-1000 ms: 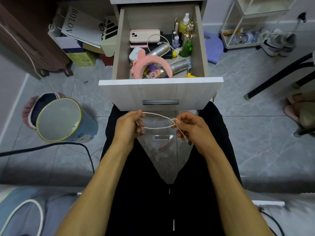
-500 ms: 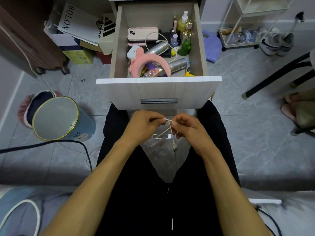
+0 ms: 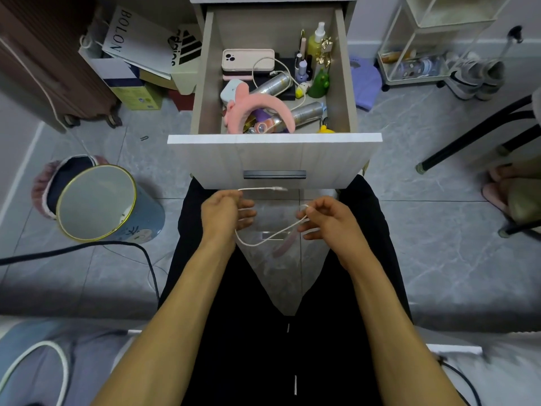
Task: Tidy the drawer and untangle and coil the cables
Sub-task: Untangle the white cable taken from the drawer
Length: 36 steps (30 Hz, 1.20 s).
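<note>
Both hands are out in front of the open pale wooden drawer (image 3: 274, 159), just below its front panel, and strung between them is the thin white charging cable (image 3: 265, 241). The left hand (image 3: 224, 213) has its fingers curled around the cable, and the plug end pokes out past that hand and lies across the bottom edge of the drawer front. The right hand (image 3: 328, 219) pinches the cable between thumb and forefinger, the other fingers loosely curled beneath. Between the two hands the cable sags in one slack loop, hanging over the gap between the person's black-trousered legs.

Inside the drawer it's a jumble: a pink-cased phone (image 3: 248, 60) at the back, a second white cable (image 3: 281, 80) snaking over a silver spray can (image 3: 273, 85), a pink padded headband (image 3: 257, 111) arching up near the drawer front, and small bottles along the drawer's right wall. Left of the drawer, on the grey tile floor, sits a blue gold-rimmed bin (image 3: 99, 205), tipped toward the camera.
</note>
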Tool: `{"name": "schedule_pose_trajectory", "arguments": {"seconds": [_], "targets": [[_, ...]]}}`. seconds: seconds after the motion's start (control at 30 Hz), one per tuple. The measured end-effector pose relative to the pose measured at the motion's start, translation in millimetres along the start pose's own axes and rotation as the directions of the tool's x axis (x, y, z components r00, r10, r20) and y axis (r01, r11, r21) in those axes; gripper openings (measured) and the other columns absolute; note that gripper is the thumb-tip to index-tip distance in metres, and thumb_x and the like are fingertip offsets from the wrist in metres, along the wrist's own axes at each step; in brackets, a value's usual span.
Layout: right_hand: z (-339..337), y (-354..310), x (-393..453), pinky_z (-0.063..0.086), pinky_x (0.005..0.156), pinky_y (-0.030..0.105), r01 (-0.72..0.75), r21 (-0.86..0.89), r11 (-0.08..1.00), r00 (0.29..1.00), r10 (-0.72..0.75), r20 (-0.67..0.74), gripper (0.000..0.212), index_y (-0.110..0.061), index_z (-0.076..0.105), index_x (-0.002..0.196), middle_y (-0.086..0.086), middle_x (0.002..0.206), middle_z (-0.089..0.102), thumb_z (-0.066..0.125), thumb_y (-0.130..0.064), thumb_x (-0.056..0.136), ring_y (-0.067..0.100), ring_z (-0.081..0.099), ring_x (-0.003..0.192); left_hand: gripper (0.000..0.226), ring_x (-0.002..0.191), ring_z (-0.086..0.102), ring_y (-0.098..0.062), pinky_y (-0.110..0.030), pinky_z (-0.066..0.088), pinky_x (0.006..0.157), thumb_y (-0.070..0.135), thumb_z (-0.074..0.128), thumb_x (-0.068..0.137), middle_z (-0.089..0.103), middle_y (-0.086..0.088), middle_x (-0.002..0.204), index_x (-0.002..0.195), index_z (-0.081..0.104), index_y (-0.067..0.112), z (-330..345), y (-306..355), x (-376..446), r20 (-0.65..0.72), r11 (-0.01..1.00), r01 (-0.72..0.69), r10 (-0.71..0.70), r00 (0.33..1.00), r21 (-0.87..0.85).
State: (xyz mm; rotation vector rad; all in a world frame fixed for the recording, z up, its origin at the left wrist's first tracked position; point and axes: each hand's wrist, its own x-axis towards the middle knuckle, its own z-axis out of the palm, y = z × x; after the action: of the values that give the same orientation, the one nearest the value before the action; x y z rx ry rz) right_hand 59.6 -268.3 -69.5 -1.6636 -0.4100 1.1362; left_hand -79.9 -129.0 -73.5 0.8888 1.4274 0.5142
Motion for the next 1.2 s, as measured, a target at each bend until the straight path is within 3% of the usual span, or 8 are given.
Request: {"name": "schedule_pose_trajectory", "arguments": {"seconds": [0.2,0.33,0.57,0.7,0.8,0.9,1.03,1.2], "targets": [[-7.1,3.5,0.1,0.058,0.073,0.034,0.009,0.14,0.99,0.997,0.002,-0.08,0.012,0.001,0.065,0.091,0.015,0.089,0.073,0.06,-0.01,0.094,0.027,0.072,0.08,0.016,0.067,0.069,-0.015,-0.03,0.059,0.068,0.025,0.061,0.093,0.073,-0.001,0.074,0.094,0.069,0.012,-5.2,3.7,1.5,0.17,0.902,-0.192,0.135,0.976,0.388],[-1.6,-4.6,-1.7,0.058,0.079,0.031,-0.039,0.337,0.941,0.997,0.06,-0.052,0.017,0.009,0.065,0.099,0.019,0.096,0.073,0.06,-0.007,0.093,0.029,0.072,0.091,0.008,0.07,0.057,0.006,-0.001,0.039,0.063,0.026,0.064,0.092,0.063,0.016,0.082,0.099,0.065,0.022,-6.2,10.6,-8.0,0.215,0.682,-0.402,0.346,0.913,0.611],[12.1,-14.1,-2.8,0.054,0.071,0.027,-0.073,0.378,0.923,0.994,0.098,-0.047,0.005,-0.008,0.07,0.086,0.012,0.087,0.071,0.066,-0.009,0.088,0.02,0.067,0.082,0.024,0.102,0.058,-0.007,-0.027,0.045,0.094,0.033,0.067,0.089,0.067,0.008,0.111,0.111,0.071,0.023,16.1,14.3,-27.6,0.683,0.365,-0.752,0.322,0.655,0.549],[6.9,-11.6,-3.6,0.049,0.069,0.026,-0.016,0.248,0.969,0.993,0.043,-0.106,0.012,-0.022,0.073,0.075,-0.001,0.079,0.068,0.071,-0.02,0.086,0.01,0.061,0.078,0.008,0.086,0.061,-0.002,-0.027,0.049,0.086,0.026,0.064,0.093,0.069,0.015,0.089,0.09,0.072,0.024,16.7,16.1,-25.8,0.664,0.467,-0.72,0.314,0.678,0.514],[4.0,-4.2,0.5,0.049,0.087,0.024,0.053,0.228,0.972,0.996,-0.036,-0.079,0.009,-0.018,0.072,0.084,-0.005,0.103,0.071,0.066,-0.02,0.09,0.006,0.065,0.096,0.01,0.089,0.063,-0.005,-0.018,0.047,0.084,0.02,0.062,0.094,0.07,0.011,0.089,0.089,0.07,0.022,10.3,19.5,-30.7,0.696,0.607,-0.694,0.301,0.652,0.387],[10.5,-4.1,10.8,0.046,0.094,0.017,0.087,0.116,0.989,0.995,-0.093,0.047,0.006,-0.008,0.062,0.093,-0.011,0.125,0.063,0.061,-0.014,0.093,-0.001,0.058,0.114,0.013,0.09,0.061,0.0,-0.007,0.042,0.082,0.017,0.06,0.095,0.069,0.017,0.09,0.092,0.069,0.026,6.1,23.6,-32.5,0.718,0.578,-0.731,0.326,0.615,0.364],[17.6,-10.0,23.0,0.052,0.088,0.02,0.11,-0.021,0.994,0.985,-0.106,0.136,0.018,-0.004,0.054,0.108,0.005,0.096,0.074,0.062,-0.006,0.091,0.01,0.068,0.095,0.011,0.085,0.064,-0.006,-0.018,0.047,0.08,0.014,0.062,0.094,0.07,0.01,0.085,0.087,0.069,0.02,-6.6,31.0,-24.3,0.632,0.611,-0.716,0.416,0.654,0.338],[16.3,-17.9,31.2,0.049,0.076,0.02,0.242,-0.181,0.953,0.957,-0.204,0.206,0.005,-0.014,0.07,0.091,-0.001,0.077,0.07,0.065,-0.015,0.091,0.006,0.064,0.075,0.012,0.074,0.066,-0.009,-0.03,0.05,0.074,0.015,0.061,0.093,0.072,0.007,0.075,0.083,0.064,0.021,-28.3,35.4,-5.5,0.507,0.568,-0.657,0.425,0.75,0.496]]}}
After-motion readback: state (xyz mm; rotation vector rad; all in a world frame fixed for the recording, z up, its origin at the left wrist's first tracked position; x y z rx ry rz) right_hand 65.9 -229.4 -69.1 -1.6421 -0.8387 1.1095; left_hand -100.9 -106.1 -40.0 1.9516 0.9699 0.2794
